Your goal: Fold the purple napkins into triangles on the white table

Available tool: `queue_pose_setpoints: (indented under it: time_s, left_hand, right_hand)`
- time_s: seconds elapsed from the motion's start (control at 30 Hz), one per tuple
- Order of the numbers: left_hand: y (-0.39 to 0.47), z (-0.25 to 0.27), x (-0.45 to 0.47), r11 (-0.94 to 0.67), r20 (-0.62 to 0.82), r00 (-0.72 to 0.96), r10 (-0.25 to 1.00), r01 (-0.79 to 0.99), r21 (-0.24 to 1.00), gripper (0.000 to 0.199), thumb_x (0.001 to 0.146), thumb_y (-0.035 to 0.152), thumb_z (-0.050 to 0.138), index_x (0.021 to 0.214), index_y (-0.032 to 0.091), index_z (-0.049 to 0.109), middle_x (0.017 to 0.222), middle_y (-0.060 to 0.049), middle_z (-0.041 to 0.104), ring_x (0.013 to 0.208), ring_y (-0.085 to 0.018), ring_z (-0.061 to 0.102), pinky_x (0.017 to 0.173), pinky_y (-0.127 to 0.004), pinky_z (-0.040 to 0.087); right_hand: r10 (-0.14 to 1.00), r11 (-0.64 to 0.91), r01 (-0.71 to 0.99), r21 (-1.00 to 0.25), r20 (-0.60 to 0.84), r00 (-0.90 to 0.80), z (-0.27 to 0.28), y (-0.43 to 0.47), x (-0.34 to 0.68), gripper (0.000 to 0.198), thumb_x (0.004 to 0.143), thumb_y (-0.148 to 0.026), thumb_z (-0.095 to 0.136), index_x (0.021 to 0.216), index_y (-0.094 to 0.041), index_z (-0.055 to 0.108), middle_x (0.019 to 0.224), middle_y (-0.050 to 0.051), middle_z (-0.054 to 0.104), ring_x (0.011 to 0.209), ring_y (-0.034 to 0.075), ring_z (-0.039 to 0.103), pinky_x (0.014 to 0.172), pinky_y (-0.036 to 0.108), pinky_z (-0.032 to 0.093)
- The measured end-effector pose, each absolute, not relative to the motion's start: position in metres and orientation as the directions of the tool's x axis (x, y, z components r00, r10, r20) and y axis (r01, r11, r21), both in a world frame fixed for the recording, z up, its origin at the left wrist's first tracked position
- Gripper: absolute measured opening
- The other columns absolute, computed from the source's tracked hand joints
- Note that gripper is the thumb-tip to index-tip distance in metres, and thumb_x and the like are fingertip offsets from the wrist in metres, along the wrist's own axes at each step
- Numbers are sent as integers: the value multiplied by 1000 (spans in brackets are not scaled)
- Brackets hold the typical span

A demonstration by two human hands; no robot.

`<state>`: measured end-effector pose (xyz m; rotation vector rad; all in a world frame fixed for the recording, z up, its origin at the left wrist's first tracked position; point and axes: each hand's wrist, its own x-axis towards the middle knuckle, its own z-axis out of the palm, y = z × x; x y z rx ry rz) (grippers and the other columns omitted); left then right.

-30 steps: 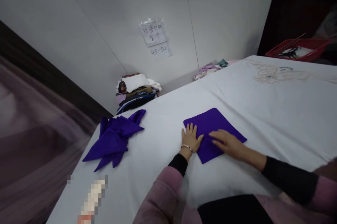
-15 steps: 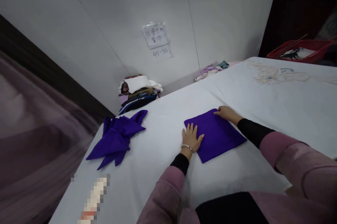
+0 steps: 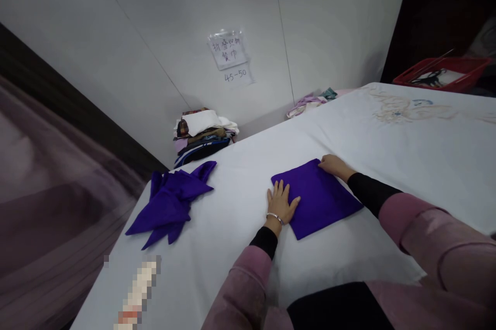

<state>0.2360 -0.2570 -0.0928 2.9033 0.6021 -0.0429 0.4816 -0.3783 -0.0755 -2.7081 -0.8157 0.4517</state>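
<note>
A purple cloth napkin (image 3: 320, 201), folded into a flat four-sided shape, lies in front of me on the white tablecloth (image 3: 236, 206). My left hand (image 3: 281, 203) rests flat on its left edge, fingers spread. At the far right corner, my right hand (image 3: 334, 166) pinches the napkin's edge between thumb and fingers. Off to the left lies a heap of purple napkins (image 3: 172, 201) with several pointed corners sticking out.
Behind the table's far edge stands a stack of folded clothes (image 3: 203, 136), with more cloth (image 3: 308, 105) further right. A red basket (image 3: 445, 74) holding dark-handled items is at the far right. A handwritten sign (image 3: 228, 51) hangs on the wall. A pixelated pale strip (image 3: 139, 288) lies near left.
Almost nothing differs. My right hand has shifted very slightly at the napkin's far corner; my left hand stays flat in the same place.
</note>
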Motion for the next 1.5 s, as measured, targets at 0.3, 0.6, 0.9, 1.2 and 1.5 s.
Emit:
queue_pose_setpoints:
  time_s: [0.3,0.6,0.9,1.2,1.5]
  left_hand:
    - [-252,-93,248,-880,-42,895,444,445,168,71,90,64,15,144,23,35,156,-5,23,144,-25,12,116,-53,11]
    - [-244,-98,268,-886,-85,895,439,447,127,75,89,65,13,147,19,28,157,-8,18,144,-27,10,115,-53,10]
    - [-243,-97,267,-912,-96,914,394,402,87,65,90,45,31,150,24,18,157,-6,16,144,-29,9,114,-56,10]
    - [-242,-106,267,-899,-55,903,426,429,91,71,89,61,20,147,20,26,157,-7,19,144,-27,11,115,-54,11]
    - [-244,-106,267,-898,-37,902,430,432,84,74,89,64,12,147,21,28,156,-8,21,144,-28,12,115,-54,13]
  right_hand:
    - [567,-813,499,-301,-207,798,-76,-377,481,32,79,-24,48,95,-9,70,101,19,69,94,27,63,68,30,44]
    - [619,-759,575,-306,-63,783,-68,-381,467,45,84,-23,46,124,-5,54,118,23,61,107,30,58,85,38,44]
    - [952,-276,866,-417,5,306,-91,-320,371,74,92,-59,27,145,-9,30,152,18,25,141,28,17,112,48,14]
    - [897,-420,863,-279,12,441,-113,-336,407,77,91,-61,16,145,-9,33,152,16,26,141,28,18,112,47,16]
    - [749,-651,733,-198,-11,662,-120,-375,448,80,89,-64,17,146,-9,29,154,14,23,142,27,16,112,50,13]
